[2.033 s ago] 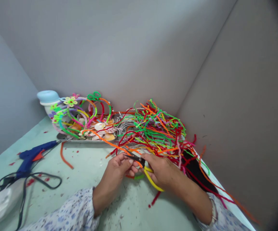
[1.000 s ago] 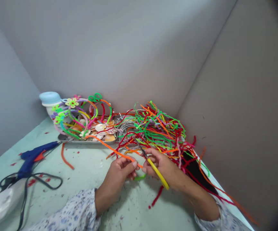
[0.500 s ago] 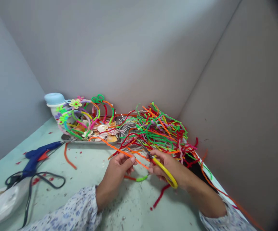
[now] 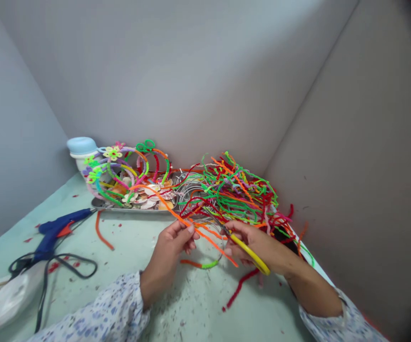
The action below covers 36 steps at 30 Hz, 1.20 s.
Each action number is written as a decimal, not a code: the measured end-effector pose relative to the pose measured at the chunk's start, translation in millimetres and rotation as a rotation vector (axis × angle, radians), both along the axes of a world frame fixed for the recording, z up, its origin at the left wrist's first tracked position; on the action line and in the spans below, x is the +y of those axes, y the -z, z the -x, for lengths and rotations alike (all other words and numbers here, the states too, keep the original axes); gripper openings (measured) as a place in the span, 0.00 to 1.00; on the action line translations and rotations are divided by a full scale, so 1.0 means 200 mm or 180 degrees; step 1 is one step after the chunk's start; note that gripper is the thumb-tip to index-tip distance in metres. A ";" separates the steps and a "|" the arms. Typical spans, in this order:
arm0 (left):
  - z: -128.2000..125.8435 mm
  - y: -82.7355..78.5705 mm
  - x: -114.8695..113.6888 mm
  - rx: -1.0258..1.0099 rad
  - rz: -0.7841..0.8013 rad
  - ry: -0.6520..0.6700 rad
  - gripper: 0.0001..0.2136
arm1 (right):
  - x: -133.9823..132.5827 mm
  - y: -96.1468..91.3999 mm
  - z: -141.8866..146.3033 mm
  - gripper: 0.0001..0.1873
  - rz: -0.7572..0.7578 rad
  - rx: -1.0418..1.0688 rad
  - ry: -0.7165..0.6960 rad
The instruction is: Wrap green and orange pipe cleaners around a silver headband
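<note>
Pinched between the thumb and fingers of my left hand (image 4: 173, 244) is a long orange pipe cleaner (image 4: 210, 241); one end arches up to the left, the other slants down toward my right hand (image 4: 251, 244). My right hand is closed around scissors with yellow handles (image 4: 250, 252), their dark blades pointing up and left. Below the hands, a wire piece wrapped in orange and green (image 4: 209, 264) lies near the table surface. Whether my right fingers also hold its thin wire, I cannot tell. A dark red pipe cleaner (image 4: 241, 287) rests below my right hand.
Behind my hands spreads a tangled heap of colourful pipe cleaners (image 4: 241, 190) beside coiled wire (image 4: 191, 190). A metal tray (image 4: 141, 210) holds shells and decorated hoops. To the left lie a blue glue gun (image 4: 53, 232) with its cord and a white plastic bag (image 4: 11, 297). A lidded bottle (image 4: 81, 147) stands behind.
The orange pipe cleaner's lower end now hangs free and farther right, away from my right fingertips. My right hand and the scissors have shifted slightly right. My left hand has moved a little left.
</note>
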<state>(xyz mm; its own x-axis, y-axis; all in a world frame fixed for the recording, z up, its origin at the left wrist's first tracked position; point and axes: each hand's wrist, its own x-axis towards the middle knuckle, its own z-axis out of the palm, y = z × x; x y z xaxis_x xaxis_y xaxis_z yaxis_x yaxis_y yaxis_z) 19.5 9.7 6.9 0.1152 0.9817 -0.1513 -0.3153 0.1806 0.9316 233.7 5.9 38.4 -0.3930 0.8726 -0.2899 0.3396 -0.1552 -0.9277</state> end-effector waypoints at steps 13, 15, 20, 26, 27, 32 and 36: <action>-0.04 0.02 -0.05 0.0058 0.0026 0.0568 0.09 | -0.01 0.07 0.06 0.21 0.0069 0.0558 -0.0048; -0.03 0.02 -0.03 0.0066 -0.0012 0.0446 0.08 | -0.02 0.05 0.06 0.20 0.0247 0.0534 -0.0098; -0.02 0.01 -0.02 -0.0030 0.0052 0.0312 0.10 | -0.02 0.03 0.03 0.17 0.0503 0.0461 -0.0125; -0.01 0.01 0.00 -0.0112 0.0064 0.0227 0.09 | -0.01 0.05 -0.02 0.17 0.0483 0.0633 -0.0425; -0.01 0.01 0.00 -0.0117 0.0054 0.0222 0.09 | -0.01 0.05 -0.03 0.18 0.0463 0.0623 -0.0474; -0.01 0.01 0.01 -0.0157 0.0097 0.0260 0.10 | 0.00 0.04 -0.04 0.19 0.0374 0.0473 -0.0430; -0.02 0.01 -0.01 -0.0126 0.0110 0.0368 0.10 | -0.01 0.04 0.01 0.21 0.0218 0.0412 -0.0323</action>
